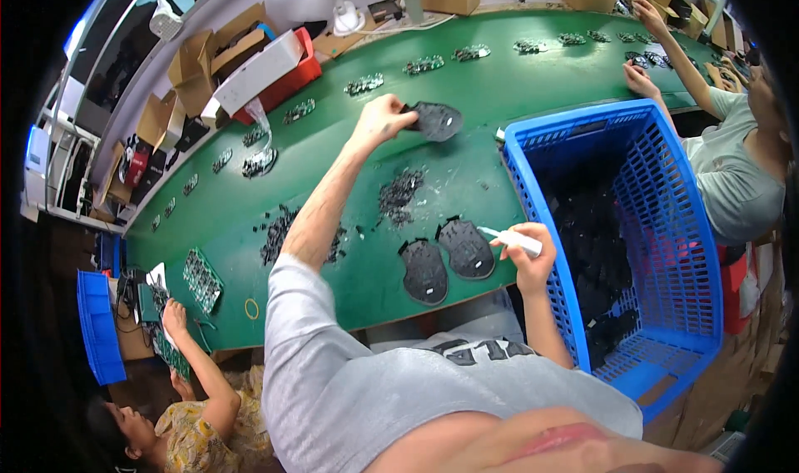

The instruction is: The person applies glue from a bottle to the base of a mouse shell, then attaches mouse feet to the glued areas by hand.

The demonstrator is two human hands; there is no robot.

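Observation:
My left hand (381, 122) reaches out over the green table (349, 294) and pinches the left end of a black mouse base (439, 122). Near the front edge, my right hand (533, 265) grips a small white glue bottle (521, 242), its thin nozzle pointing left. Just left of that nozzle, two more black mouse bases lie side by side: one (467, 250) close to the bottle, the other (425, 275) further left. Small black parts form a pile (400, 195) beyond them, and a second pile (280, 233) is partly hidden behind my left forearm.
A blue plastic basket (514, 161) holding black parts stands right of my right hand. Small circuit boards (364, 84) line the table's far side. Co-workers sit at left (200, 415) and right (736, 157). Cardboard boxes (193, 74) and a red bin (306, 64) stand behind.

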